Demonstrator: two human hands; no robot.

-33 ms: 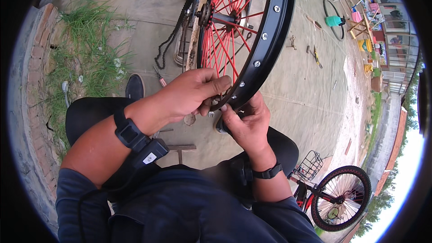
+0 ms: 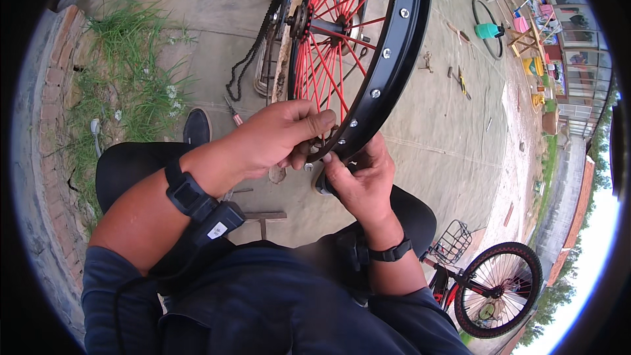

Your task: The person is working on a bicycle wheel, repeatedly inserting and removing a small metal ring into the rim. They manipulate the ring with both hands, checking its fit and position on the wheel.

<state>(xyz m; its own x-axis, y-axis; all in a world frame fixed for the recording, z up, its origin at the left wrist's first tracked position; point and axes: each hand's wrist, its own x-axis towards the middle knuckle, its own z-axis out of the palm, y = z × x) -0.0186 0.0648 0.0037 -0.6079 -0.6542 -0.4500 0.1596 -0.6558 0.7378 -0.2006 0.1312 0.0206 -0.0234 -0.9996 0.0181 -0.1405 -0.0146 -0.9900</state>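
Note:
A bare bicycle wheel with a black rim [image 2: 386,69] and red spokes [image 2: 336,82] stands in front of me, with no tyre on it. Silver spoke nipples show along the rim's outer face. My left hand [image 2: 286,133] is closed at the inner side of the rim, its thumb and fingers pinching around a red spoke near the rim. A small dark part shows by those fingertips, too hidden to name. My right hand [image 2: 365,177] grips the rim's near end from outside, thumb against its edge and fingers partly behind it.
A loose chain [image 2: 246,62] hangs left of the wheel by a blue frame tube. A screwdriver [image 2: 234,113], pliers [image 2: 464,84] and a green bottle [image 2: 488,31] lie on the concrete. Another bicycle [image 2: 497,290] is at the lower right. Grass [image 2: 128,59] borders the left.
My left hand and forearm have shifted very slightly to the left. The wheel and my right hand look the same.

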